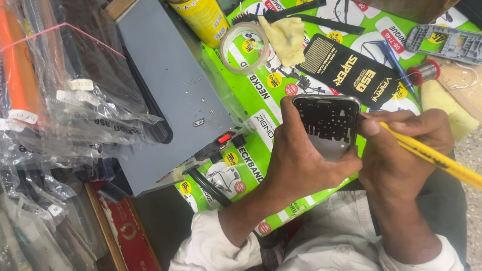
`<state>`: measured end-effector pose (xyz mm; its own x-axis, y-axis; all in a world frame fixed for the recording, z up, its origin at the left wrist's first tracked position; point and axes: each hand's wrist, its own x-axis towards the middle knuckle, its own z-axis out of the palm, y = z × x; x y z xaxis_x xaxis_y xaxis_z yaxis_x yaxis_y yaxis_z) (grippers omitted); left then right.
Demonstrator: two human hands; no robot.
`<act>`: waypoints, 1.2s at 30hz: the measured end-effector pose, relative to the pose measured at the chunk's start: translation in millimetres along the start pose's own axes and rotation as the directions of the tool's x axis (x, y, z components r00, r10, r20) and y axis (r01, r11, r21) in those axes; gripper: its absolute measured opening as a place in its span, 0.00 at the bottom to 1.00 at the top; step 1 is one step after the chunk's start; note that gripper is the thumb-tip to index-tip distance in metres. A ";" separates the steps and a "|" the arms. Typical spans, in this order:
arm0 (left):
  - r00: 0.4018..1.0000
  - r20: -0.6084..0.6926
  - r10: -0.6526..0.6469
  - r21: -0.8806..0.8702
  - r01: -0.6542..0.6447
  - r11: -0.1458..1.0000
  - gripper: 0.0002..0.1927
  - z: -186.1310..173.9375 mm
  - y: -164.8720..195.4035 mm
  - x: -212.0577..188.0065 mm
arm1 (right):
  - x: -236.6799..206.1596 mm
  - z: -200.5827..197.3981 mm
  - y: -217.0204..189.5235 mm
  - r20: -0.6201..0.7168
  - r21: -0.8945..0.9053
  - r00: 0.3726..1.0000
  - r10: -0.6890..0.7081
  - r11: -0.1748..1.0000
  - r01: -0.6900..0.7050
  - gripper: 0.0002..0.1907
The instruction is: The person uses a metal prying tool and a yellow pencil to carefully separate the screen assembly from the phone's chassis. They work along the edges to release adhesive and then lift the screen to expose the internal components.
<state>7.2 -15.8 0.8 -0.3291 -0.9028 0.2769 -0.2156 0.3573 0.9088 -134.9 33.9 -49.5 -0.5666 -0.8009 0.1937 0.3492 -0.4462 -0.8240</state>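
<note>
Head view looks down at the left hand [301, 160], wrapped around a stripped phone frame [329, 125] held above a green printed sheet [261, 90]. Just beside it, the right hand [401, 150] pinches a yellow-handled tool [432, 158], its tip at the frame's right edge. A grey metal box [170, 90] and a tape roll [244, 47] lie nearby.

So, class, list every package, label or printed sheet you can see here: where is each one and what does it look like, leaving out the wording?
Printed sheet: covers the bench, bright green with white and red patches.
Black card: above the left hand, gold print.
Yellow can: top centre, labelled.
Clear bags: far left, small white labels.
Red sign: bottom left.
</note>
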 end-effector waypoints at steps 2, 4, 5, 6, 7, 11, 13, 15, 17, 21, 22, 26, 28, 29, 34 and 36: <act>0.997 -0.004 0.076 0.032 -0.076 0.997 0.57 -0.4 -1.9 2.1 | 4.9 -6.3 -0.1 0.042 0.196 0.994 0.104 0.974 -0.110 0.15; 0.996 0.041 0.077 -0.001 -0.077 0.997 0.53 -4.0 -2.4 3.5 | 9.5 -10.7 1.5 0.081 0.284 0.981 0.178 0.939 -0.194 0.13; 0.996 0.059 0.063 -0.013 -0.063 0.998 0.50 -5.9 -2.2 4.2 | 12.0 -12.2 2.4 0.088 0.307 0.973 0.214 0.923 -0.231 0.13; 0.996 0.076 0.050 -0.024 -0.048 0.999 0.48 -7.7 -2.0 5.0 | 12.6 -12.7 2.8 0.094 0.326 0.967 0.236 0.911 -0.254 0.12; 0.996 0.089 0.022 -0.027 -0.020 0.999 0.45 -9.3 -1.3 5.4 | 13.4 -12.7 3.0 0.099 0.344 0.961 0.258 0.897 -0.276 0.12; 0.998 0.062 0.029 0.000 -0.029 1.000 0.50 -8.0 1.5 7.4 | 9.6 -6.0 -0.5 0.087 0.337 0.970 0.227 0.910 -0.243 0.11; 0.996 0.085 -0.026 -0.059 0.031 0.998 0.43 -8.0 2.7 6.8 | 3.6 0.3 -4.2 0.044 0.117 0.992 0.118 0.985 -0.123 0.14; 0.997 0.072 -0.041 -0.085 0.048 0.995 0.43 -6.7 3.8 5.5 | -2.5 6.5 -7.3 0.024 -0.213 0.999 -0.027 0.977 0.032 0.17; 1.000 0.015 -0.016 -0.080 0.017 0.997 0.48 -2.7 5.7 3.5 | -5.5 10.1 -9.7 0.009 -0.362 0.995 -0.100 0.927 0.097 0.17; 0.999 0.046 -0.014 -0.015 0.014 1.000 0.44 -1.9 6.2 2.4 | 6.4 6.2 -11.4 -0.003 -0.060 0.998 0.058 0.997 -0.058 0.15; 0.998 0.061 -0.004 -0.021 0.006 1.000 0.44 -2.8 5.5 3.2 | 10.5 4.0 -11.9 0.007 0.049 0.992 0.125 0.991 -0.126 0.14; 0.997 0.063 0.049 0.024 -0.050 0.998 0.44 -4.5 4.6 6.2 | 25.2 -2.4 -10.4 0.071 0.307 0.926 0.372 0.875 -0.375 0.10; 0.997 0.073 0.016 0.039 -0.019 0.999 0.45 -5.1 5.6 6.1 | 26.6 -3.5 -9.8 0.071 0.332 0.896 0.439 0.836 -0.436 0.10; 0.997 0.080 -0.008 0.042 0.004 0.999 0.46 -5.4 5.8 6.9 | 26.2 -3.6 -9.6 0.064 0.326 0.890 0.451 0.834 -0.446 0.10; 0.998 0.048 0.038 0.210 -0.047 0.976 0.59 -6.6 7.5 10.0 | 16.1 4.4 -4.7 0.038 0.128 0.964 0.264 0.955 -0.267 0.12; 0.999 0.017 0.040 0.270 -0.043 0.962 0.62 -6.9 9.0 10.0 | 9.2 9.7 -8.0 0.033 -0.131 0.992 0.121 0.985 -0.115 0.14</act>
<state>8.3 -23.3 13.9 -0.3526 -0.8838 0.3075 -0.4419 0.4469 0.7778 -135.6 26.2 -36.0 -0.4954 -0.8616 0.1103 0.3118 -0.2949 -0.9032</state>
